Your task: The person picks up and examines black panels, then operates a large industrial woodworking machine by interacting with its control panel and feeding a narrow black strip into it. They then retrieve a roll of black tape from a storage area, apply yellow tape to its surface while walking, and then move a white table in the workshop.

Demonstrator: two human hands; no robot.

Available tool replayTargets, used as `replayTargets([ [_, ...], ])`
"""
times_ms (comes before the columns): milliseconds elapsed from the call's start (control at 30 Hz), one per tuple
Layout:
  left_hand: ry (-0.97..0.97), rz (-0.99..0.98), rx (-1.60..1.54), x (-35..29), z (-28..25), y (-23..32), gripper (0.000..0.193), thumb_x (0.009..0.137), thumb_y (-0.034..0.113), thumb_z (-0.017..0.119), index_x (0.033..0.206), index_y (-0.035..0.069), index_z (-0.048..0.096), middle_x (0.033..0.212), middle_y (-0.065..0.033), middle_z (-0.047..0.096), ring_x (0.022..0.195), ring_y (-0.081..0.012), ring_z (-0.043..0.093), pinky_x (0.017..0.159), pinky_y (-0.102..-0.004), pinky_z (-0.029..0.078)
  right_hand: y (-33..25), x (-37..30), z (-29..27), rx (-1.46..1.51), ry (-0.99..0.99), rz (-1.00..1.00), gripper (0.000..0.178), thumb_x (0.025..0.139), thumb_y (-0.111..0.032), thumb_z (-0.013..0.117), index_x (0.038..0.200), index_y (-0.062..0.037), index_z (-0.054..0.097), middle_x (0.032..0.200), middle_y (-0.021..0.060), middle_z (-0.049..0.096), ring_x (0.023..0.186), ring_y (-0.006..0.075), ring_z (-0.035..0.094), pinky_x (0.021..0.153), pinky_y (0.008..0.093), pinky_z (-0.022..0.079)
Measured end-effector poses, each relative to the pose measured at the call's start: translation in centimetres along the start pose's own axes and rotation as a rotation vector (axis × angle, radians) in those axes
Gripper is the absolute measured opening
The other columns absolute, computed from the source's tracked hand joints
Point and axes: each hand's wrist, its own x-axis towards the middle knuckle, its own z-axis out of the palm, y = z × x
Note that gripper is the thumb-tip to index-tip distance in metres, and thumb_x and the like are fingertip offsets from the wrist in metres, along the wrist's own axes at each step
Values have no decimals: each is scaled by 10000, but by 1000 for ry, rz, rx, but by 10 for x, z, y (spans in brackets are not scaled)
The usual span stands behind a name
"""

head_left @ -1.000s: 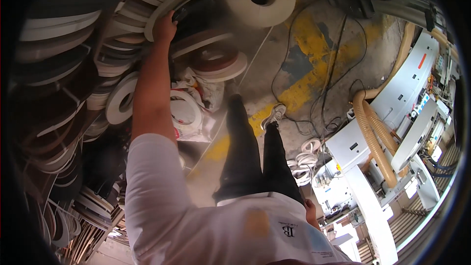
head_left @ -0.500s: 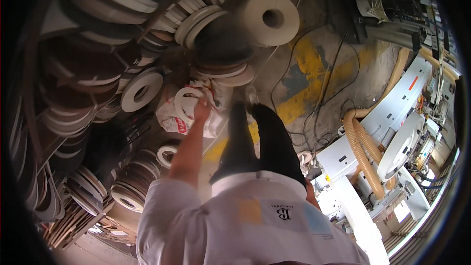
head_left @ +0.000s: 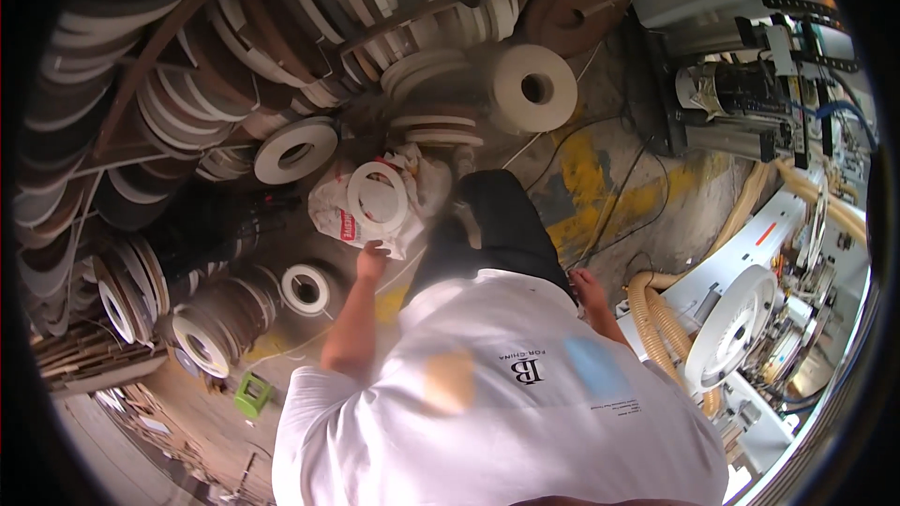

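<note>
A white ring-shaped roll (head_left: 401, 195) lies on a crumpled white plastic bag with red print (head_left: 326, 201), left of my legs. Just below the roll, at the bag's near edge, is my left hand (head_left: 373, 260); its fingers are apart and nothing shows in them. Beside my right thigh hangs my right hand (head_left: 589, 289), away from the roll and the bag. Its fingers are partly hidden and small, so their hold is unclear.
Racks of edge-banding rolls (head_left: 272, 28) fill the left and far side. A thick white roll (head_left: 534, 89) stands ahead. A smaller roll (head_left: 307, 290) and a green stool (head_left: 253, 395) are at left. At right are a machine (head_left: 741, 319), tan hoses (head_left: 656, 305) and floor cables.
My left hand has come off the white roll and drawn back toward me. My body has lowered with bent knees, and my right hand has come further into view.
</note>
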Motion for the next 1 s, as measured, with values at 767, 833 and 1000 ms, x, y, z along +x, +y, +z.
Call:
replayTargets([
  [767,90,203,-482,-150,212,-90,303,1004,71,603,1303,53,559,1083,-131,714,915,-220,690,780,-338,544,-67,81,-139,-434,-128,-127,255,998,-260,612,1047,-35,722,891,41,726,844,202,659,773,386,524],
  [833,97,123,-598,-174,229,-113,301,992,66,629,1289,36,586,1071,-135,710,944,-220,685,806,-335,554,-65,93,-152,-599,-149,-271,226,960,-223,657,1059,-32,728,898,54,733,854,191,666,763,359,525],
  [1000,351,8,-505,-203,280,-222,352,952,177,695,1265,20,662,1130,-152,732,1026,-239,699,877,-358,564,-84,92,-140,-978,-352,-362,262,958,-229,656,1117,-36,734,981,78,747,918,196,677,838,328,532],
])
